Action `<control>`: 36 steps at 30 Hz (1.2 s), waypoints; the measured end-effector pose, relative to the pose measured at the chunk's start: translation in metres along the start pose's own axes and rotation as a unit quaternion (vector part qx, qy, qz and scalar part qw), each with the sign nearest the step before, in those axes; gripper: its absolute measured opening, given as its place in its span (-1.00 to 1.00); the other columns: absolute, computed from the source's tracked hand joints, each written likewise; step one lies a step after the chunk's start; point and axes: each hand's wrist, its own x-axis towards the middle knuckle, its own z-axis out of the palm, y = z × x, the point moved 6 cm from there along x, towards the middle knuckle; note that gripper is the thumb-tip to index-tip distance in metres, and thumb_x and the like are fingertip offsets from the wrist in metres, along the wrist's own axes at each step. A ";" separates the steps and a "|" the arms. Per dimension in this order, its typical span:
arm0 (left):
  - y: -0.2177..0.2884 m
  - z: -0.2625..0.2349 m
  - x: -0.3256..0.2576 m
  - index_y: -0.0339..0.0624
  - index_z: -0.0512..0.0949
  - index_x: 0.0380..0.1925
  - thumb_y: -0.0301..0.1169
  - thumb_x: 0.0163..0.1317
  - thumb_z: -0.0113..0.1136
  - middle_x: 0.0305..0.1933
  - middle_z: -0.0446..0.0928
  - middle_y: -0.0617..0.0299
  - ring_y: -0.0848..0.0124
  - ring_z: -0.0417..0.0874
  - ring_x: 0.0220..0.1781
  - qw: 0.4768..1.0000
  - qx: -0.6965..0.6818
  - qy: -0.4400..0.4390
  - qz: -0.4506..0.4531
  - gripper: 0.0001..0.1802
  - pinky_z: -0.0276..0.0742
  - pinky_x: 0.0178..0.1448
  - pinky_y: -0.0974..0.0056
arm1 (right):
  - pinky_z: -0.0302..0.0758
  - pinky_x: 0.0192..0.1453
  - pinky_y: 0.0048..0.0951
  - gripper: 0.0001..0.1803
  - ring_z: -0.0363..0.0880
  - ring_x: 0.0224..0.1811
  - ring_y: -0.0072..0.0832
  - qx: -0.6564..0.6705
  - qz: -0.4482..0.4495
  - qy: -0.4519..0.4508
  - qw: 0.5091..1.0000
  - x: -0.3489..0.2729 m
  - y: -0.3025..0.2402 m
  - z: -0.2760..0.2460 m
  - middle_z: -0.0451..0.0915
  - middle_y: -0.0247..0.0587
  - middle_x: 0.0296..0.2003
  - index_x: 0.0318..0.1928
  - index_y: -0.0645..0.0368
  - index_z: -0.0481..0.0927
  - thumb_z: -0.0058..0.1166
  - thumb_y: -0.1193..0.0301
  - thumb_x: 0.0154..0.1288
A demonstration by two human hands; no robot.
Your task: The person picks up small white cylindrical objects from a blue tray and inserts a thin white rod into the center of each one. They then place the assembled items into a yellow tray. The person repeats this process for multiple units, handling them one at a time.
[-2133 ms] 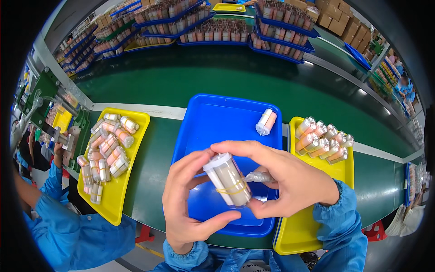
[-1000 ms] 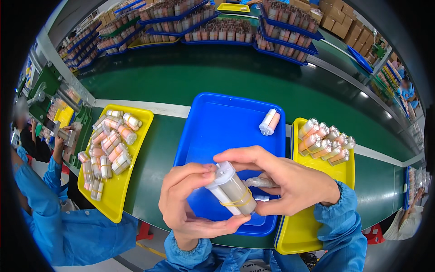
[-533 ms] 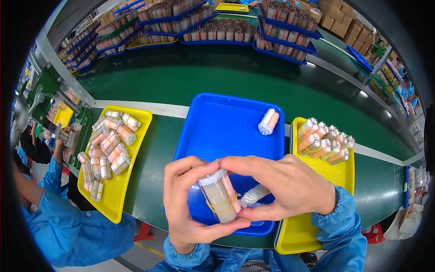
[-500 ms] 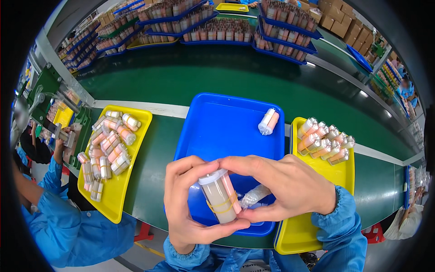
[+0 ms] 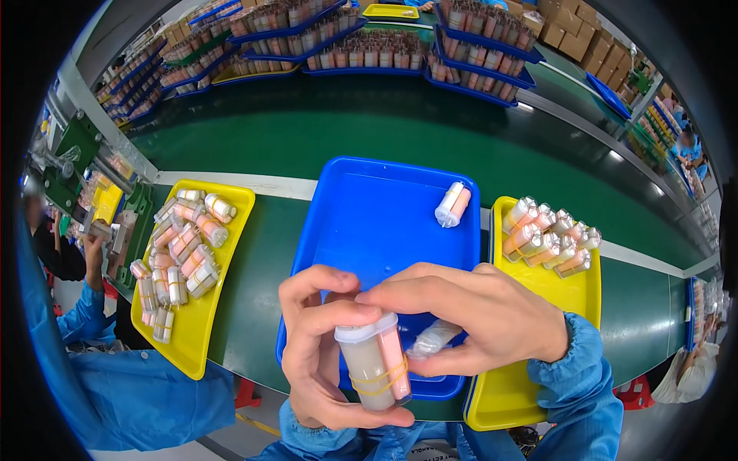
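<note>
Blue tray (image 5: 369, 223) between two yellow trays, and one banded pair of capped tubes (image 5: 374, 365) held upright over its near edge.

Three trays lie on the green belt (image 5: 369, 131): the left yellow tray (image 5: 231, 253) carries a loose heap of roughly a dozen bundles, the right yellow tray (image 5: 538, 369) holds about eight in its far corner, and the blue one has a single bundle (image 5: 452, 204) by its far right corner. Two tubes, one grey and one pink, make up the held pair, with yellow rubber bands around them. Left hand (image 5: 323, 361) wraps it, fingers curled behind, thumb beneath; right hand (image 5: 477, 323) presses fingertips onto the white cap and traps a clear wrapper (image 5: 434, 338).
</note>
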 end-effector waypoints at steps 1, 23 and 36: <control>0.001 -0.001 0.001 -0.25 0.50 0.02 -0.12 -0.58 0.75 0.11 0.23 0.04 0.27 0.41 0.07 1.000 0.019 -0.007 0.004 0.01 0.41 0.11 0.23 | 0.57 -0.40 -0.31 -0.31 0.61 -0.30 -0.15 0.001 0.003 -0.002 1.000 -0.001 0.000 0.000 0.56 -0.23 -0.03 0.28 0.02 0.36 0.27 0.35 0.10; -0.018 0.026 -0.012 -0.43 -0.13 0.46 -0.64 -0.07 0.07 0.34 0.21 -0.27 -0.05 0.36 0.33 0.755 -0.574 0.038 -0.315 0.02 0.32 0.36 -0.08 | 0.37 -0.45 -0.60 -0.44 0.45 -0.54 -0.58 0.103 0.016 0.072 0.992 0.001 -0.006 -0.016 0.61 -0.23 -0.16 0.16 0.19 0.51 0.12 0.64 0.06; -0.018 0.064 -0.024 -0.39 0.08 0.33 -0.47 -0.03 0.01 0.29 0.19 -0.11 0.14 0.31 0.19 0.557 -0.766 -0.044 -0.317 -0.18 0.31 0.13 0.01 | 0.52 -0.33 -0.53 -0.53 0.64 -0.40 -0.49 0.237 0.138 -0.029 0.961 -0.007 0.013 -0.008 0.62 -0.21 -0.23 0.04 0.21 0.49 -0.15 0.64 0.06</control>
